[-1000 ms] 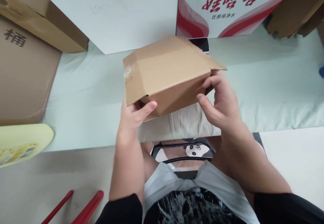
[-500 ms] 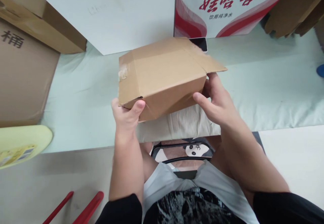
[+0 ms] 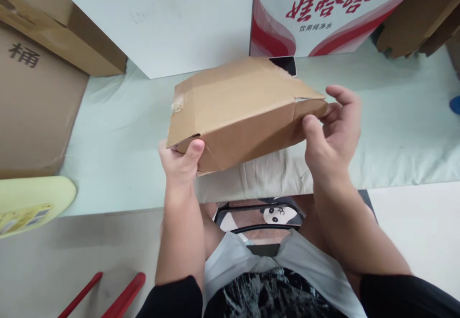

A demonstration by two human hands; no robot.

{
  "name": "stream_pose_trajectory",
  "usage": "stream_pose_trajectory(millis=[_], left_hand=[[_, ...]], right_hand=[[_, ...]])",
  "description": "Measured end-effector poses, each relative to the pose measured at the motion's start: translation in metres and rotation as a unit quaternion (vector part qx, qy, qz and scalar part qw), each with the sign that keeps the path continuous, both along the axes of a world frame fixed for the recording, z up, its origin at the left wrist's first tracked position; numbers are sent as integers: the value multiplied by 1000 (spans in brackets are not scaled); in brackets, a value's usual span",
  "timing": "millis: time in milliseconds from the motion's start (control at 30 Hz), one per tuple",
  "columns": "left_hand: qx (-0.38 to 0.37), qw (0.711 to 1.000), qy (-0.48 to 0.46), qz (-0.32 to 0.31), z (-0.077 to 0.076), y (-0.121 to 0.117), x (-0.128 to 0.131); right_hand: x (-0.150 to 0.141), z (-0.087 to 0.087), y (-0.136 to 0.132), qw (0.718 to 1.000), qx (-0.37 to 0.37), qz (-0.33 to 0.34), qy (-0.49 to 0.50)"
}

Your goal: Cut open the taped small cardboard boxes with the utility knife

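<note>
A brown cardboard box [image 3: 244, 97] is tilted above the front part of the cloth-covered surface, with a torn patch at its left end. My left hand [image 3: 181, 159] grips its lower left corner, thumb on the near side and fingers hidden underneath or behind. At the right end, my right hand [image 3: 332, 133] is closed on a side flap [image 3: 311, 109] that sticks out from the box. The thumb presses the flap's near face, while the index finger is raised off it.
A pale green cloth [image 3: 388, 126] covers the surface. Behind the box stand a white carton [image 3: 187, 25] and a red-and-white water carton [image 3: 323, 20]; a dark-topped object [image 3: 285, 64] sits between. Brown cartons [image 3: 32, 107] and a yellow-green container [image 3: 36, 203] are at left.
My right hand has moved right and slightly up from the box corner and now holds the side flap, which is folded outward. My left hand keeps its grip on the left corner.
</note>
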State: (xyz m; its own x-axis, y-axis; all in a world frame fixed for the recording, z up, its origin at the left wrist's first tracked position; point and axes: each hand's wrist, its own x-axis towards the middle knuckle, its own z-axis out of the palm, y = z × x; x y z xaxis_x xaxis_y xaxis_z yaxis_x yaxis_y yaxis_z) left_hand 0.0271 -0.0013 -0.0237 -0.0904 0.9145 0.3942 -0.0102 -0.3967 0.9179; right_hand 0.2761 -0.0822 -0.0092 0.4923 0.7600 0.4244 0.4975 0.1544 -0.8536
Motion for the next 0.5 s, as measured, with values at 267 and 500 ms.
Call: stream_pose_trajectory(millis=[267,500], left_hand=[[15,998,51,-17,-6,-2,-9],[-93,992,-74,-32,0,0,-2]], right_hand=[[0,8,-2,999,-26,38,19],[1,9,0,1000,6,6,8]])
